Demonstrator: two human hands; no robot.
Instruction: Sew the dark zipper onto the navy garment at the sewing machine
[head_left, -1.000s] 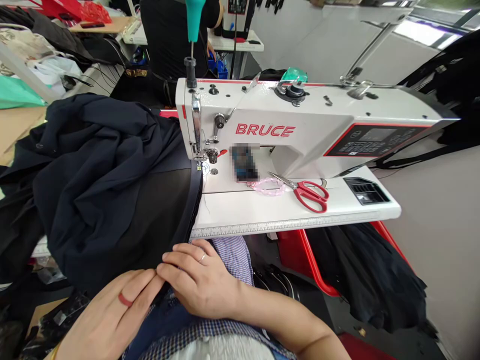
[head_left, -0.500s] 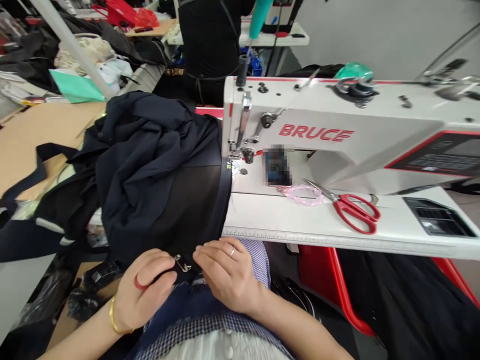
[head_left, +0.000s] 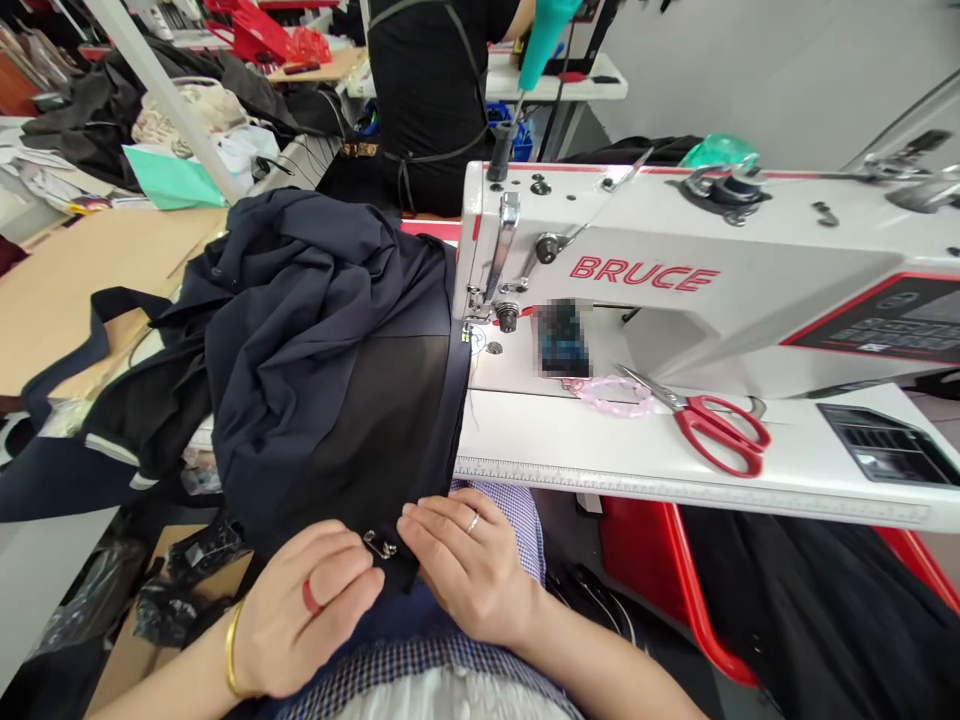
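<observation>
Head view: two bare hands are at the near end of a dark blue garment (head_left: 300,290). From where I stand, the work in hand looks like lining up and holding the garment's edge. The garment lies in a big soft heap to the left of the white sewing machine (head_left: 637,230), and its straight edge runs past the needle end. A black see-through panel (head_left: 390,400) is part of it.

The left hand (head_left: 307,605) has its fingers bent and close together on the cloth, just beside a small metal fastener (head_left: 386,549). The right hand (head_left: 476,570) has its fingers pressed side by side, tips on the cloth at the other side of that fastener. Both thumbs are hard to make out, so I cannot tell if either hand pinches the cloth.

To move this edge well, both hands would need to go together, keep it flat, and mind the hard metal bit. The heap's weight could tug it crooked.

Red-handled scissors (head_left: 720,435) lie on the machine bed, touching a pink bead loop (head_left: 615,396). Below, more dark cloth (head_left: 817,600) hangs over a red bin (head_left: 697,600).
</observation>
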